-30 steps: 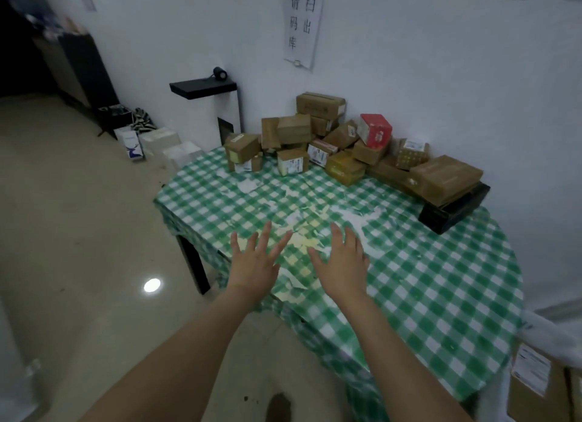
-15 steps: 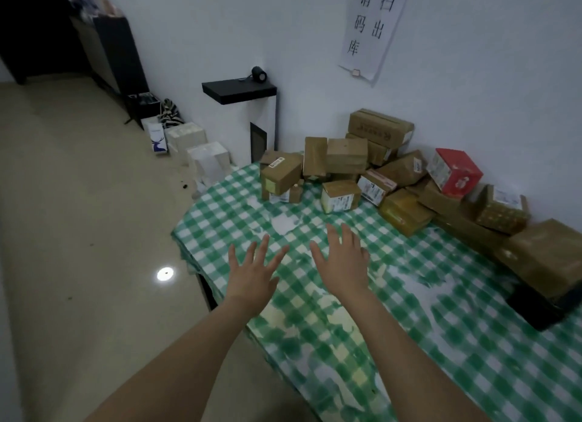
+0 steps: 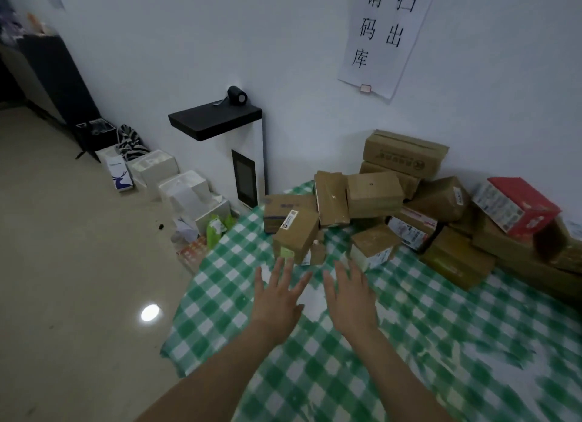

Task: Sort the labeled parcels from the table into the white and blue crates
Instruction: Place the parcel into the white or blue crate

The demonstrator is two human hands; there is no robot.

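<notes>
Both grips, left hand [image 3: 278, 299] and right hand [image 3: 351, 299], spread empty near the small brown cardboard parcel [image 3: 296, 234]: likely light, stiff; clasp its sides.

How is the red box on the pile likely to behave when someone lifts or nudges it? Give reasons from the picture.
The red box is probably stiff and should keep its shape when lifted: its edges look straight and square. It lies tilted on top of brown boxes rather than flat, so a nudge may well slide or tip it.
</notes>
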